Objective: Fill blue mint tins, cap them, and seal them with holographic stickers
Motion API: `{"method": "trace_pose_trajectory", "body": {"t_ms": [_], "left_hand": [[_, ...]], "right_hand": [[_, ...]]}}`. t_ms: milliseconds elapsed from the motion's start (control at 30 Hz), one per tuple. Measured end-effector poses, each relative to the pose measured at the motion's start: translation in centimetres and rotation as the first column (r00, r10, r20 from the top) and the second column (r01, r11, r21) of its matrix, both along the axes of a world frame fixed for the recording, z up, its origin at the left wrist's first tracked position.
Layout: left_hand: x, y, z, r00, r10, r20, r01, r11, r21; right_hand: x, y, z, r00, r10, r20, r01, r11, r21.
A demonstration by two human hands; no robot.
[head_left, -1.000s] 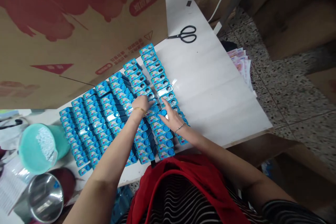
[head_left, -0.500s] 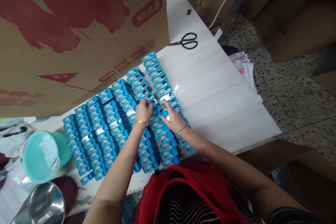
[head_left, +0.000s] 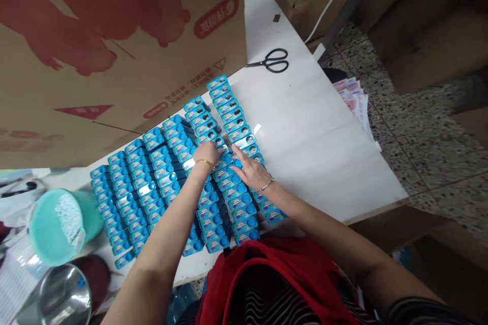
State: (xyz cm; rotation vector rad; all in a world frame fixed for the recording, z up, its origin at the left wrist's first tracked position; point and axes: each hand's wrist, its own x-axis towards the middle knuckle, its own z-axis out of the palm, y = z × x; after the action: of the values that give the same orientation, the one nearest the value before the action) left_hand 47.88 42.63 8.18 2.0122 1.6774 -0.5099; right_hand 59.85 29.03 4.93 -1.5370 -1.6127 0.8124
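- Loads of printed blue boxes [head_left: 244, 212] in packed rows, with 1 big cardboard carton [head_left: 125, 35] walling off the far side
- Black scissors [head_left: 273, 62] by the carton's corner; teal bucket [head_left: 41, 236] of white bits [head_left: 68, 219] and metal pot [head_left: 63, 297] over left
- White table [head_left: 312, 147], speckled floor [head_left: 450, 162] beyond
- Right hand [head_left: 254, 172] over the boxes, thumb and index spread; left hand [head_left: 206, 154] curled on them, can't tell if it's gripping 1
- Left forearm [head_left: 168, 233] hides some boxes; pot's cut off
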Motion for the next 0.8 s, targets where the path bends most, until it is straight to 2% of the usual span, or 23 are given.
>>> {"method": "trace_pose_trajectory", "body": {"t_ms": [33,67,133,200,267,333,367,400,433,500,567,600,667,800], "left_hand": [[-0.3,-0.7,0.1,0.988,0.036,0.147,-0.031,0.999,-0.036],[-0.5,-1.6,0.1,0.946,0.085,0.312,-0.052,0.992,-0.113],[-1.0,-3.4,0.2,0.790,0.224,0.571,-0.044,0.949,-0.311],[-1.2,-4.8,0.1,0.666,0.349,0.659,-0.047,0.902,-0.430],[-1.4,-5.3,0.0,0.631,0.395,0.667,-0.116,0.899,-0.422],[-1.4,-4.6,-0.1,0.670,0.363,0.648,-0.204,0.929,-0.310],[-1.4,-3.9,-0.1,0.718,0.319,0.619,-0.235,0.948,-0.217],[-1.5,-3.0,-0.2,0.778,0.268,0.569,-0.250,0.962,-0.112],[-1.5,-2.0,-0.2,0.839,0.220,0.498,-0.247,0.969,-0.012],[-1.3,0.0,-0.3,0.934,0.155,0.322,-0.198,0.974,0.107],[-0.9,1.9,-0.5,0.983,0.120,0.141,-0.133,0.987,0.089],[-0.6,2.8,-0.6,0.993,0.099,0.063,-0.103,0.993,0.055],[0.0,4.1,-0.9,0.997,0.054,-0.064,-0.055,0.998,-0.017],[0.7,5.7,-1.2,0.977,-0.025,-0.212,0.006,0.996,-0.094]], "right_hand": [[0.1,0.0,0.1,1.000,0.002,0.007,-0.002,1.000,0.013],[0.2,0.0,0.1,1.000,0.002,0.010,-0.003,1.000,0.023],[0.3,-0.1,0.2,1.000,0.010,0.011,-0.010,0.999,0.032],[0.1,-0.1,0.3,1.000,0.028,-0.015,-0.028,0.999,0.018],[-0.4,0.2,0.4,0.994,-0.005,-0.109,0.003,1.000,-0.019],[-1.1,0.6,0.5,0.941,-0.164,-0.295,0.139,0.985,-0.103],[-1.4,0.8,0.5,0.866,-0.286,-0.410,0.229,0.956,-0.183],[-1.7,1.1,0.6,0.749,-0.409,-0.521,0.295,0.910,-0.291],[-1.8,1.3,0.6,0.602,-0.509,-0.615,0.309,0.859,-0.408],[-1.8,1.6,0.7,0.298,-0.618,-0.727,0.191,0.785,-0.589],[-1.5,1.6,0.8,0.088,-0.645,-0.759,0.019,0.763,-0.646],[-1.3,1.6,0.9,0.027,-0.650,-0.760,-0.035,0.759,-0.650],[-1.0,1.5,1.0,-0.034,-0.668,-0.743,-0.077,0.743,-0.664],[-0.9,1.6,1.3,-0.055,-0.692,-0.720,-0.096,0.721,-0.686]]}}
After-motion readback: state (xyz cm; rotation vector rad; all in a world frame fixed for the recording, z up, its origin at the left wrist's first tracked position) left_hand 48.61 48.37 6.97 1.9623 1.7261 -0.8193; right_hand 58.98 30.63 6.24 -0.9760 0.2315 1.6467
